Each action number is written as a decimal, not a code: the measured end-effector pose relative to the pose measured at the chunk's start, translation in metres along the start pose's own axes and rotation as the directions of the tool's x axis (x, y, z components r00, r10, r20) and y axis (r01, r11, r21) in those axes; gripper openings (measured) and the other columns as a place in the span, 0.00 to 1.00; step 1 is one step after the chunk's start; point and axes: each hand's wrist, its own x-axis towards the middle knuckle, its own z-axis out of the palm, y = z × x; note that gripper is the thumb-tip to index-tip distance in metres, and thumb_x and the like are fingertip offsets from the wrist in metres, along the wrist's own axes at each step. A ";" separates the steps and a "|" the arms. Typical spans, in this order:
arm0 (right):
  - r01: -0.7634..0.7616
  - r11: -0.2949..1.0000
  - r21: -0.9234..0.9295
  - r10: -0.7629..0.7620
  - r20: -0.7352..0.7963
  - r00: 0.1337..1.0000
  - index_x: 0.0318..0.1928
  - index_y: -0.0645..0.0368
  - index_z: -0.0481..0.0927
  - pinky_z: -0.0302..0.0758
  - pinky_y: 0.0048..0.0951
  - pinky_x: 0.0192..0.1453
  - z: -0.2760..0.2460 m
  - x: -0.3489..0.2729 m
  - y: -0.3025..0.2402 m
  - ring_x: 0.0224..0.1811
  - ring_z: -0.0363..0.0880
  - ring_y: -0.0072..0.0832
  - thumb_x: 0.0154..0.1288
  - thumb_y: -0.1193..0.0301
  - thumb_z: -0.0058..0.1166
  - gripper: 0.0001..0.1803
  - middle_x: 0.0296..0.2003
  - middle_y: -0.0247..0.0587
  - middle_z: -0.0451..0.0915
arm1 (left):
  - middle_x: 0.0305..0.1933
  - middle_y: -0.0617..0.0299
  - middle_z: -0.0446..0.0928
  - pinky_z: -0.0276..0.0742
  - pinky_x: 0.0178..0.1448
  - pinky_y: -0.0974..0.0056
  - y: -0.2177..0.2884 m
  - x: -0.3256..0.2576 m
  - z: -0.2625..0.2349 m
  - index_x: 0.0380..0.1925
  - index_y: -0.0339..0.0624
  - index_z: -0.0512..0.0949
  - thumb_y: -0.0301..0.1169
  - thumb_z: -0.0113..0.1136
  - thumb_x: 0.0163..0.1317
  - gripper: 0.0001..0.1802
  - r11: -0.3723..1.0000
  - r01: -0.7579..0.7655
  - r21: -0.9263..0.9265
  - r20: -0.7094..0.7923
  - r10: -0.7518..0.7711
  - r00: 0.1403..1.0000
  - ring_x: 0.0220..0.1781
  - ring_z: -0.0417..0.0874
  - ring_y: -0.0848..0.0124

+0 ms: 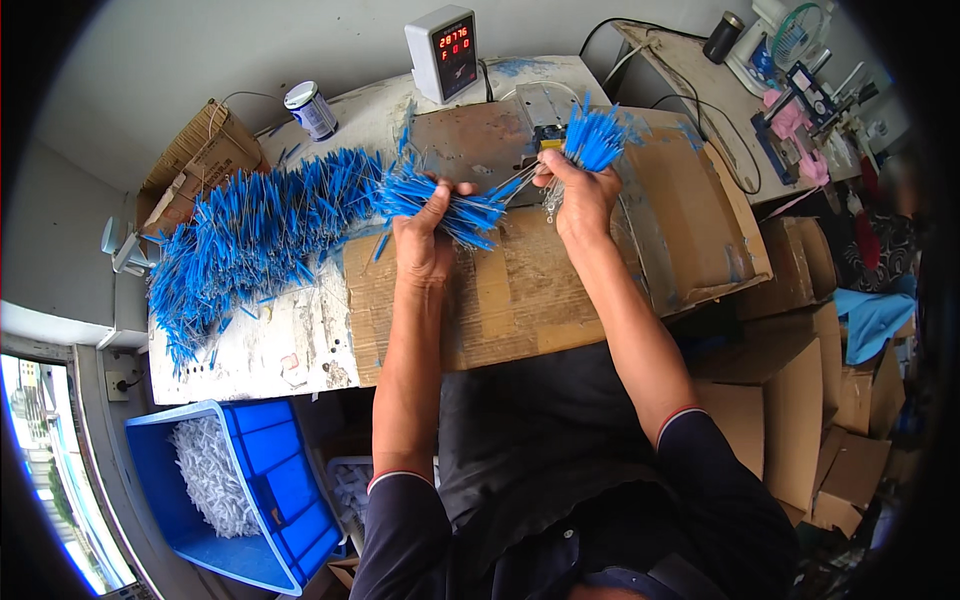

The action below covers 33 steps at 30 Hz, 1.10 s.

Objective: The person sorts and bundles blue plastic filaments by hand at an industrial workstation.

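Observation:
My left hand [425, 238] grips a bundle of thin blue-sleeved wires [450, 205] at the near end of a long heap of the same blue wires [255, 225] spread over the worn white bench [270, 350]. My right hand [580, 195] holds a smaller bunch of blue wires [592, 138] upright, their bare metal ends hanging below the fist. A few thin metal leads run between the two hands. Both hands hover over flattened brown cardboard [520, 290] covering the bench.
A grey box with red digits [444, 52] stands at the back, a small tin [310, 108] to its left, an open carton [200, 160] at far left. A blue crate of white pieces [235, 490] sits below left. Stacked cartons [800, 370] stand at right.

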 end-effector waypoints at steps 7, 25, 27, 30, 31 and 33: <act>-0.004 0.997 0.082 0.023 -0.235 0.972 0.33 0.62 0.82 0.85 0.32 0.30 -0.024 0.029 -0.017 0.26 0.85 0.30 0.59 0.85 0.66 0.07 0.29 0.42 0.85 | 0.40 0.58 0.81 0.82 0.56 0.51 0.009 0.011 -0.030 0.47 0.42 0.75 0.22 0.63 0.68 0.11 0.986 -0.137 -0.097 -0.118 0.125 0.985 0.40 0.82 0.66; 0.001 1.000 0.003 -0.001 0.146 0.989 0.41 0.63 0.81 0.82 0.28 0.29 0.026 -0.019 0.001 0.29 0.85 0.28 0.61 0.82 0.66 0.09 0.33 0.41 0.86 | 0.28 0.59 0.82 0.74 0.23 0.68 -0.004 -0.003 0.008 0.36 0.38 0.79 0.29 0.72 0.62 0.10 0.913 0.121 0.390 -0.082 -0.097 0.992 0.19 0.77 0.74; -0.074 0.997 -0.015 0.075 0.145 0.987 0.41 0.63 0.81 0.82 0.28 0.29 0.028 -0.021 0.001 0.29 0.85 0.28 0.61 0.82 0.66 0.09 0.33 0.41 0.86 | 0.29 0.58 0.83 0.74 0.23 0.69 -0.003 -0.003 0.010 0.36 0.38 0.79 0.28 0.73 0.62 0.10 0.914 0.133 0.384 -0.051 -0.123 0.991 0.19 0.77 0.74; -0.087 0.996 0.000 0.086 0.110 0.990 0.40 0.63 0.81 0.81 0.27 0.28 0.028 -0.022 0.004 0.28 0.85 0.27 0.62 0.82 0.66 0.08 0.32 0.40 0.85 | 0.31 0.56 0.85 0.73 0.22 0.70 -0.001 -0.006 0.018 0.38 0.38 0.79 0.26 0.72 0.61 0.10 0.910 0.139 0.391 -0.010 -0.147 0.989 0.19 0.76 0.75; -0.025 0.999 0.030 0.023 0.075 0.997 0.40 0.63 0.81 0.80 0.26 0.26 0.027 -0.021 0.006 0.27 0.84 0.26 0.62 0.83 0.65 0.07 0.30 0.38 0.84 | 0.32 0.55 0.86 0.72 0.22 0.70 -0.001 -0.006 0.021 0.38 0.38 0.79 0.25 0.72 0.61 0.10 0.905 0.134 0.404 -0.002 -0.145 0.989 0.18 0.76 0.75; -0.026 0.999 0.022 0.024 0.084 0.996 0.39 0.63 0.81 0.79 0.25 0.26 0.028 -0.022 0.007 0.27 0.84 0.25 0.62 0.83 0.65 0.07 0.30 0.37 0.84 | 0.31 0.55 0.86 0.72 0.22 0.71 -0.001 -0.007 0.017 0.39 0.38 0.79 0.24 0.72 0.61 0.11 0.894 0.130 0.428 -0.004 -0.142 0.990 0.18 0.75 0.75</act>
